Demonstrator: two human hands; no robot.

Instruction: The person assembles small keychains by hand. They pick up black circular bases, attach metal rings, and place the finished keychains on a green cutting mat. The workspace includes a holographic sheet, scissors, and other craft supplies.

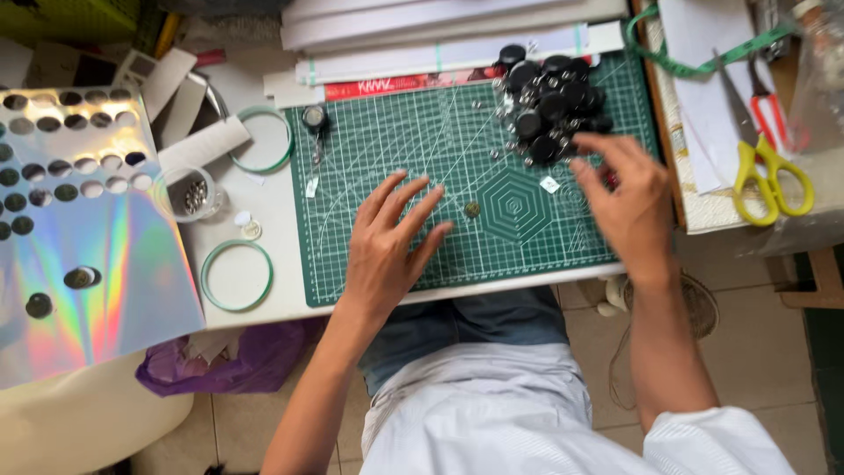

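A small round dark piece lies on the green cutting mat, just left of the hexagon printed on the mat. The left hand rests flat on the mat with its fingers spread, the fingertips just left of that small piece and not touching it. The right hand is at the right part of the mat, right of the hexagon, fingers curled and drawn toward each other at the near edge of a heap of black round caps; whether it pinches anything cannot be told, since the hand is blurred. The heap sits at the far right corner of the mat, with small shiny metal bits scattered around it. A small white scrap lies on the mat between the heap and the hexagon.

Left of the mat, on the white table, lie two green rings, one nearer and one farther, and a clear cup holding small metal parts. Farther left lies a holographic sheet punched with round holes. Beyond the mat's far edge are long white strips. Right of the mat, on another surface, lie yellow-handled scissors, red-handled scissors and a green measuring tape. A purple bag hangs below the table's near edge.
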